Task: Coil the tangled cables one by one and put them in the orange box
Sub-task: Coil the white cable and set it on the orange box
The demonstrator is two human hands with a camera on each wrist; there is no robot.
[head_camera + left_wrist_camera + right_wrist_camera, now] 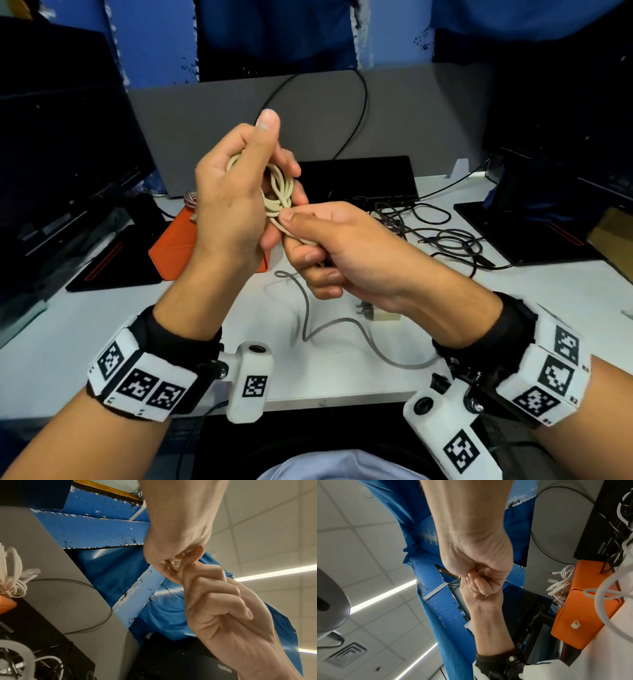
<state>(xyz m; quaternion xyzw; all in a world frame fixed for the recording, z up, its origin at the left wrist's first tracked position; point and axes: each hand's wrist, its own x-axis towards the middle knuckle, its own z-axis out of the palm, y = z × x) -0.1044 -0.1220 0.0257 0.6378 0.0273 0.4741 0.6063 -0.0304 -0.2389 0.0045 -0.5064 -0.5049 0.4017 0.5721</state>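
Note:
My left hand [270, 171] is raised above the desk and grips a coil of cream cable [279, 186], thumb up. Just below it, my right hand [291, 224] pinches the cable's loose end against the coil and curls round the strand. The wrist views show both fists pressed together: the left hand [164, 561] and right hand [202, 582], and again the right hand [481, 569] and left hand [479, 589]; only a sliver of cable [175, 563] shows. The orange box [174, 240] sits behind my left hand, and the orange box [583, 608] holds white coiled cables [561, 581].
A grey cable [308, 308] snakes across the white desk [102, 342] to a small white plug [378, 313]. A tangle of black cables [435, 229] lies to the right. Dark monitors stand at both sides, with a grey partition behind.

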